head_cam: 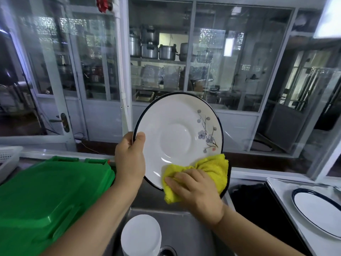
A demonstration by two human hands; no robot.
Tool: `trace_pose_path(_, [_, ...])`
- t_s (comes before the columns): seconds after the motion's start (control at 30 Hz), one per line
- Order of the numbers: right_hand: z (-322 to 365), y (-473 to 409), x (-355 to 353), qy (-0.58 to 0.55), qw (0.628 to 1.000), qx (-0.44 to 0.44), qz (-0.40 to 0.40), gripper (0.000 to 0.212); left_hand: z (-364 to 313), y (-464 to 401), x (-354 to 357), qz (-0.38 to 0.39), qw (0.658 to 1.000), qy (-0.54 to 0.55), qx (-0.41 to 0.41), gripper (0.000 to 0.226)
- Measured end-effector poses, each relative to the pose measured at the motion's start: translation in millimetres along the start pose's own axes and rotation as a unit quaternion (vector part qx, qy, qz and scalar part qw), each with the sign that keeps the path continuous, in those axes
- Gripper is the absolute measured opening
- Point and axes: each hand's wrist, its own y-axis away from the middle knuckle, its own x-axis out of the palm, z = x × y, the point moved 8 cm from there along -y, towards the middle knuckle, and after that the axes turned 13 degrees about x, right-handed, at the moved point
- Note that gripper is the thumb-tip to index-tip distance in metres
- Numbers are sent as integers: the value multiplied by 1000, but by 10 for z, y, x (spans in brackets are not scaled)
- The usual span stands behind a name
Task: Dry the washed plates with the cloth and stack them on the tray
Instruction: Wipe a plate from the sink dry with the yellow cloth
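Observation:
A white plate (175, 133) with a dark rim and a painted flower branch stands almost upright above the sink, its face toward me. My left hand (130, 157) grips its left rim, thumb on the front. My right hand (195, 191) presses a yellow cloth (212, 167) flat against the plate's lower right part. A stack of white plates (141, 235) sits in the steel sink (184, 228) below. At the right, another dark-rimmed plate (317, 206) lies on a silver tray (282, 189).
A large green plastic lid or crate (46, 196) fills the counter at the left, with a white basket (9, 157) behind it. A glass partition with shelves of pots runs along the back. A dark cloth-like mass (247, 194) lies between sink and tray.

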Motion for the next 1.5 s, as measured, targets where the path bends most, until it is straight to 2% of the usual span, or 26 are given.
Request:
trace_pose_path(0.1, [147,-138,-24,-22,997,51,-50,38,21,53,86,-36,998,45,-29,20])
trace_pose_path(0.2, [100,-113,-135,-13,998,-3,-59,28,-22,8,75,-26,997,63,-37,16])
trace_pose_path(0.27, [-47,-15,-229,23,996,-74,-54,27,-77,-83,28,13,998,51,-24,15])
trace_pose_path(0.33, [-178,50,-283,55,988,-136,-53,24,-173,-176,73,82,996,27,-7,15])
trace_pose_path(0.4, [-218,56,-313,60,983,-161,-59,19,-271,-264,166,141,990,11,-8,12])
trace_pose_path(0.47, [-169,34,-339,64,982,-158,-77,17,-357,-329,228,164,986,14,-29,10])
trace_pose_path(0.57, [-63,-37,-369,73,984,-110,-118,18,-352,-214,270,131,987,73,-60,15])
trace_pose_path(0.7, [79,-116,-410,56,985,-27,-163,27,-184,317,224,-19,991,122,-53,28])
trace_pose_path(0.8, [184,-67,-381,43,986,-22,-158,25,-145,429,150,-73,987,135,-42,28])
trace_pose_path(0.9, [186,-28,-325,13,989,-37,-143,28,-106,392,83,-66,993,94,-35,24])
trace_pose_path(1.03, [-26,0,-263,48,987,-123,-93,21,-177,232,14,-41,996,74,-10,21])
trace_pose_path(1.17, [-384,1,-347,97,975,-185,-73,22,-344,12,112,67,996,58,13,21])
trace_pose_path(1.3, [-328,-6,-359,97,974,-191,-71,24,-399,-163,206,142,987,65,-48,17])
trace_pose_path(1.37, [-240,-49,-371,101,978,-159,-86,23,-412,-184,213,128,984,105,-62,16])
trace_pose_path(1.5, [-53,-228,-440,84,984,-31,-152,12,-199,262,235,-3,989,142,-41,30])
